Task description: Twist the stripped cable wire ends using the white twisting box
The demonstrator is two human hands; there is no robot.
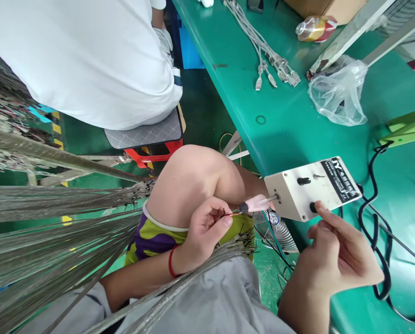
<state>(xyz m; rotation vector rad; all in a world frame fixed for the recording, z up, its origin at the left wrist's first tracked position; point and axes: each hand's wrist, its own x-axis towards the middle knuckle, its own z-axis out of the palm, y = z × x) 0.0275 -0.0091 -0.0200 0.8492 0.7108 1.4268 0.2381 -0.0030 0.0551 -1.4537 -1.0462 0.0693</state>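
Observation:
A white box-shaped machine [290,197] with a black "JY" label sits at the bench edge, its metal shaft and pinkish sleeve [256,203] pointing toward my lap. My left hand [207,229], a red band on its wrist, pinches thin red and dark wires [235,213] that run to the dark tip of the sleeve. With its index finger stretched out, my right hand [342,253] touches the black button [313,207] on the machine; its other fingers are curled and hold nothing. Long grey cables [224,253] lie across my lap under my left forearm.
Bundled USB cables [280,65], a plastic bottle [316,28], a clear bag [341,90] and a green tool [407,127] lie on the green bench [228,79]. A black coiled cord [376,232] trails right. A co-worker in white [99,60] sits at left. Grey cables [54,241] hang at left.

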